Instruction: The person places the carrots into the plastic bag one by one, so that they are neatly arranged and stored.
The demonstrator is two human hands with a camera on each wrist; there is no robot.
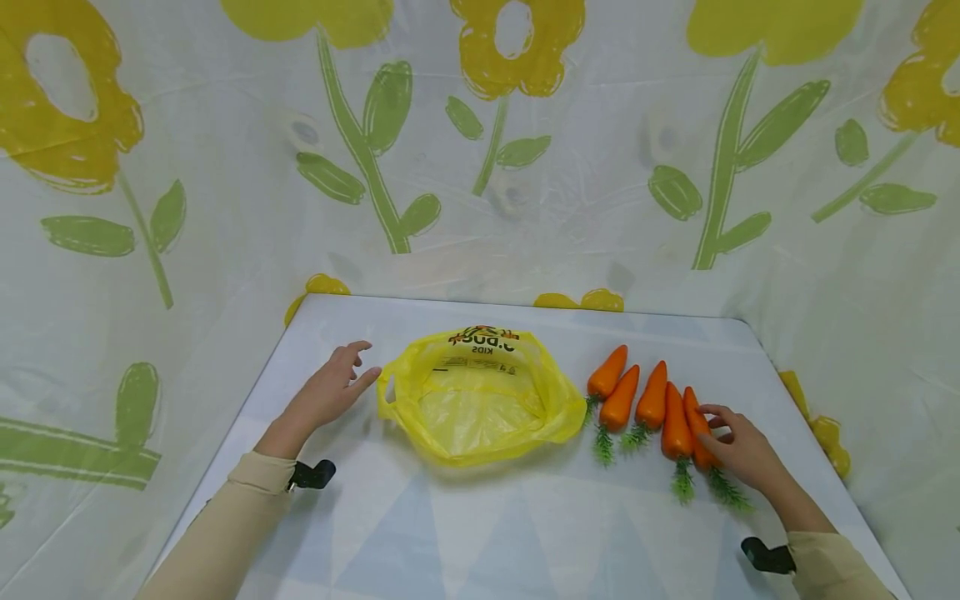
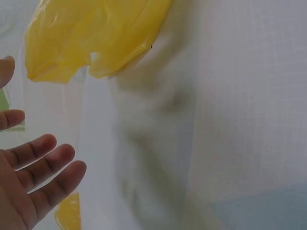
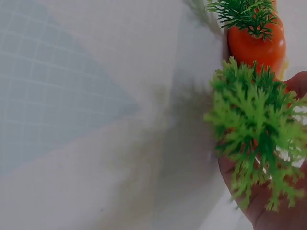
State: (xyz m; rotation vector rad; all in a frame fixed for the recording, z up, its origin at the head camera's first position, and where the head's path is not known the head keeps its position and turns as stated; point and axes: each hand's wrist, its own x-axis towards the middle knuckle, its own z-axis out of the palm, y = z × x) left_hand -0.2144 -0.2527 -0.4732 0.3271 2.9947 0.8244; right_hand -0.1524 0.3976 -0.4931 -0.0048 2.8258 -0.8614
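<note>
A yellow plastic bag (image 1: 480, 417) lies in the middle of the table, its mouth spread wide. Just left of it is my left hand (image 1: 333, 387), fingers loosely extended and holding nothing. The left wrist view shows that hand (image 2: 38, 177) apart from the bag (image 2: 96, 33). Right of the bag, several orange toy carrots with green leafy tops lie side by side. My right hand (image 1: 742, 446) holds the rightmost carrot (image 1: 697, 425) with bent thumb and fingers. In the right wrist view, the carrot's leaves (image 3: 254, 124) hide much of the grip.
Next to the held carrot lies another carrot (image 1: 677, 429), with a further one (image 1: 652, 400) to its left. Two more, an upright-tilted pair, lie near the bag's right edge. A white-and-blue patterned cover lies on the table (image 1: 480, 533). Flower-printed curtains (image 1: 570, 208) surround it.
</note>
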